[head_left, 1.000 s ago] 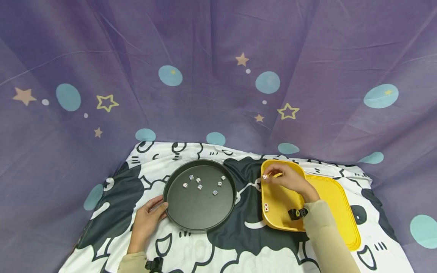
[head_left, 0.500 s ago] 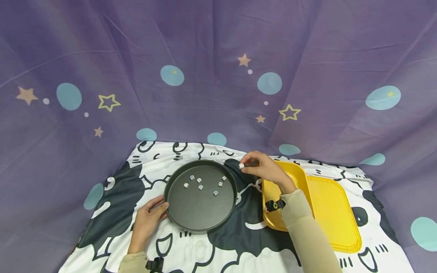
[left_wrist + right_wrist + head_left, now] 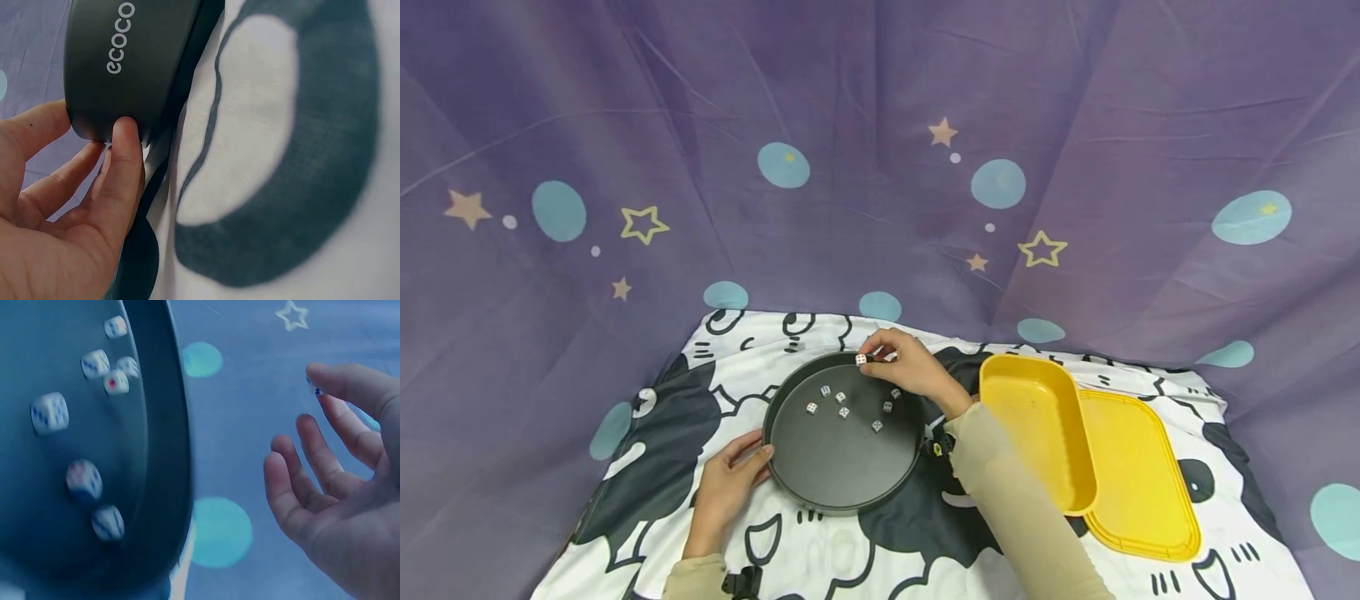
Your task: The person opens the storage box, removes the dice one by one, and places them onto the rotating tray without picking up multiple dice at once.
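In the head view, a round dark tray (image 3: 848,462) lies on the patterned cloth with several white dice (image 3: 843,412) scattered over its far half. My left hand (image 3: 726,483) holds the tray's left side, thumb at the rim. Up close in the left wrist view, its fingers (image 3: 127,140) meet the dark outer wall, which is lettered "ecoco". Between thumb and index finger, my right hand (image 3: 910,367) pinches one white die (image 3: 861,359), above the tray's far rim. The right wrist view shows that die mostly covered by the fingertips, the other fingers loosely bent.
Right of the tray stands a deep yellow box (image 3: 1033,408), its near left part hidden by the right sleeve (image 3: 1015,492). A flat yellow lid (image 3: 1135,475) lies partly under the box's right side. A purple curtain (image 3: 850,125) hangs behind.
My right hand has carried the die leftward from the yellow box, across the gap, to the tray's far rim. The left hand keeps its place on the tray.
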Available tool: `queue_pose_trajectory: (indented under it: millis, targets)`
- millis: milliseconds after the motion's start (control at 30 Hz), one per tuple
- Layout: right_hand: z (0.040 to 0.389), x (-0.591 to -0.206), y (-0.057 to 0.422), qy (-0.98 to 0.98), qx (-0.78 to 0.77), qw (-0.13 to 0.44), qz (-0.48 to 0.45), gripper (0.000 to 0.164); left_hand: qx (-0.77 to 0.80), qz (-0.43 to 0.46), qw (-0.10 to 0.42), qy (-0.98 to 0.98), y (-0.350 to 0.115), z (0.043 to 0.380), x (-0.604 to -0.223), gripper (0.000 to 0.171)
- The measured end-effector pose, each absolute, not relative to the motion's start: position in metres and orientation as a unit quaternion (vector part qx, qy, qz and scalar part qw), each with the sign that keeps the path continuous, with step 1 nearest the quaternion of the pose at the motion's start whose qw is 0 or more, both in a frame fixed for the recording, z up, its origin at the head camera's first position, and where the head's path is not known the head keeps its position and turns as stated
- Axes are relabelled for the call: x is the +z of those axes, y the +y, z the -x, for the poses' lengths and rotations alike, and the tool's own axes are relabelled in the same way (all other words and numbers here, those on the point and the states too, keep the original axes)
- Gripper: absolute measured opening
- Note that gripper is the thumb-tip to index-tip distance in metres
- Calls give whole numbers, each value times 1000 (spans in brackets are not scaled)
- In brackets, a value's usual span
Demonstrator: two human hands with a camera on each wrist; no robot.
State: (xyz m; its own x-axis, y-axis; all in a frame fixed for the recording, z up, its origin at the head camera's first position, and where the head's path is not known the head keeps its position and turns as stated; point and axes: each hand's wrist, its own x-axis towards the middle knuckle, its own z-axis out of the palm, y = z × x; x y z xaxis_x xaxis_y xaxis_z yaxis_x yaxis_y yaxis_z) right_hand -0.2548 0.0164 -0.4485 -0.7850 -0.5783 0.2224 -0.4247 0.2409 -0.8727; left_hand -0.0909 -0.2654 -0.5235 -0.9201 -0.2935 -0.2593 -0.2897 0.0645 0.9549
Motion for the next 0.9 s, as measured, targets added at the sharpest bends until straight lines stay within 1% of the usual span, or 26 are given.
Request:
queue_pose_trajectory:
  millis: [100,367,533,633,700,900]
  targets:
    - [254,-454,0,786,-522,68,324,18,-658,-199,5,-726,-266,91,-525,48]
    - [253,-470,-21,807,-505,93,293,16,-667,-194,5,-719,-265,92,-527,46]
    - [255,-474,-27,803,-512,93,291,21,-667,-197,4,-719,-265,92,-526,46]
    - [256,-474,-27,801,-517,86,288,25,-665,-200,3,-719,-265,92,-526,46]
    - [256,-472,-25,801,-520,79,287,23,-664,-203,4,-720,-266,92,-525,46]
    - [251,-456,3,793,-523,62,306,19,-663,-202,1,-721,-265,92,-524,47]
